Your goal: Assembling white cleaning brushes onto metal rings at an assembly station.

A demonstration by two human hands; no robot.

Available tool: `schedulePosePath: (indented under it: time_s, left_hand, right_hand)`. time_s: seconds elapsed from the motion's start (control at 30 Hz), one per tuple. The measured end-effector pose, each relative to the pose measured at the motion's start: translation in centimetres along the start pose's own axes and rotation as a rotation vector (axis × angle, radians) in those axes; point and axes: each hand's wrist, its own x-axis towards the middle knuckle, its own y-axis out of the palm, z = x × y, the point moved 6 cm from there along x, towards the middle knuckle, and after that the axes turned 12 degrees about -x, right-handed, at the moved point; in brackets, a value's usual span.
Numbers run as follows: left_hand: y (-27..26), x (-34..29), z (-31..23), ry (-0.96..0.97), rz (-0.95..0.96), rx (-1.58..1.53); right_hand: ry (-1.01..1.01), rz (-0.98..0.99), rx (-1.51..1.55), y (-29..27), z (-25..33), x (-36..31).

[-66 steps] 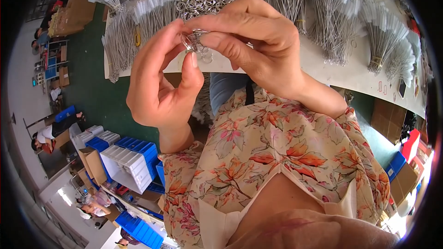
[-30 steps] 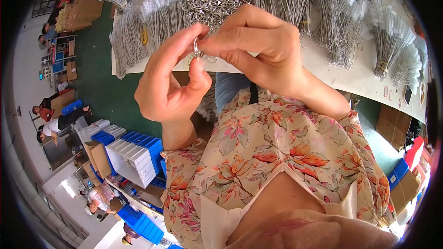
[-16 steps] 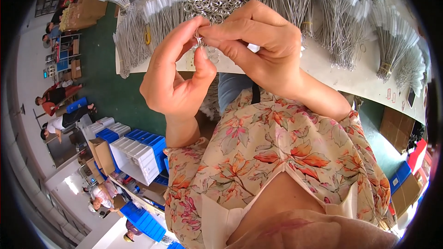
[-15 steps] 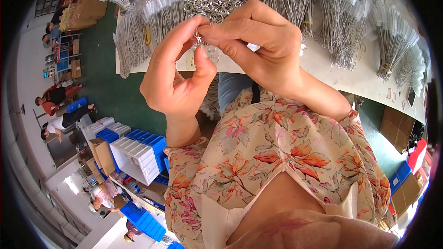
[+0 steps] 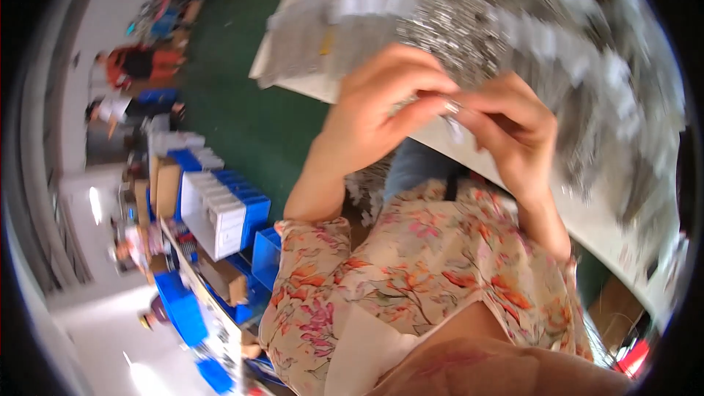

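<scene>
My left hand (image 5: 374, 106) and my right hand (image 5: 517, 121) meet fingertip to fingertip over the table's near edge. Pinched between them is a small shiny metal ring (image 5: 451, 108), mostly covered by the fingers and smeared by motion. A pale bit hangs just under it, too blurred to name. Right behind my hands lies a heap of loose silvery metal rings (image 5: 458, 29). Bundles of thin wire-handled brushes with white bristles (image 5: 587, 66) spread over the table on both sides of the heap.
The white table (image 5: 469, 158) slants down to the right. Blue and white plastic crates (image 5: 213, 213) are stacked at left beyond the green floor (image 5: 235, 125). Several people, one in red (image 5: 136, 66), are far off at left. A cardboard box (image 5: 616, 308) stands under the table at right.
The view has swung, so table, heap and crates sit differently in the picture. Both hands still pinch together at the ring, now lower and further right in the picture.
</scene>
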Motion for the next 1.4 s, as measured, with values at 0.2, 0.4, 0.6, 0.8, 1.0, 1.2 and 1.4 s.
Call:
schedulePosePath:
  time_s: [0.2, 0.4, 0.6, 0.8, 1.0, 1.2, 1.4]
  left_hand:
    - [-0.9, -0.9, 1.1, -0.283, -0.092, -0.396]
    - [-0.2, -0.6, 0.7, -0.267, -0.061, -0.267]
    - [0.1, 0.3, -0.5, 0.023, 0.065, -0.014]
    - [-0.2, -1.9, 2.4, -0.586, 0.029, -0.461]
    - [-1.0, -0.2, -2.0, -0.082, 0.110, 0.088]
    - [-2.1, -1.9, -0.6, -0.233, 0.061, -0.097]
    - [-1.6, -4.2, 2.2, -0.323, -0.252, -1.050]
  right_hand:
    - [-0.089, 0.110, 0.085, 0.2, 0.2, -0.1]
    - [-0.041, 0.096, 0.260, 1.0, -0.7, 0.0]
    - [0.010, 0.063, 0.175, -0.4, -0.5, 0.1]
    - [-0.136, 0.072, -0.108, -0.1, -0.2, 0.5]
    - [-0.136, 0.108, -0.045, 0.8, 0.5, 1.3]
    - [-0.149, 0.162, 0.043, 1.5, 1.5, 1.4]
    - [-0.211, 0.136, -0.018, 3.6, 1.7, 0.8]
